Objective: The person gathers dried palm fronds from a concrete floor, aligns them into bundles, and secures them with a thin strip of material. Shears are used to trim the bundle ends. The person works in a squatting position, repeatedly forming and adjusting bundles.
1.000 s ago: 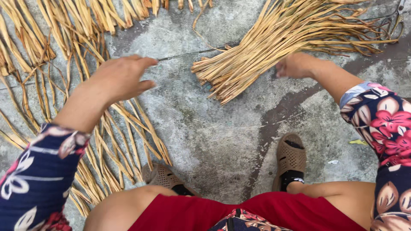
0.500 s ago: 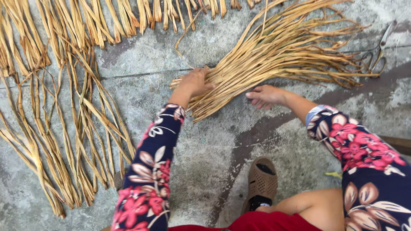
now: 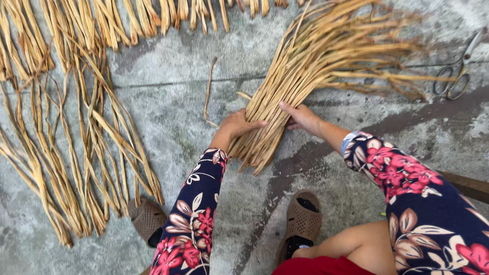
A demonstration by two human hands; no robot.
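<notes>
Change: a second ago the left hand (image 3: 238, 127) hung open over the spread strips at 9 o'clock and only the right hand (image 3: 301, 117) touched the bundle; half a second ago the left had crossed over to it. Now both hands flank the bundle's lower end, so the work has moved from the loose strips to gathering this sheaf.

Bundle: the bundle of dried straw-coloured strips (image 3: 305, 76) lies on the concrete floor (image 3: 168, 127), its cut ends toward the person at about 6 o'clock, its loose tips fanning out toward 1 o'clock.

Left hand: pressed against the bundle's 9 o'clock side, fingers half curled and together, thumb laid across the strips; it cups rather than clamps.

Right hand: on the 3 o'clock side, fingers fairly straight and slightly spread, fingertips resting on the top strips; whether any strips are pinched underneath cannot be told.

Nearby: loose strips (image 3: 86, 127) laid in rows at 9 to 11 o'clock, well apart from the bundle; scissors (image 3: 456, 71) at 2 o'clock beside the tips; brown sandals (image 3: 301, 221) at 6 o'clock.
</notes>
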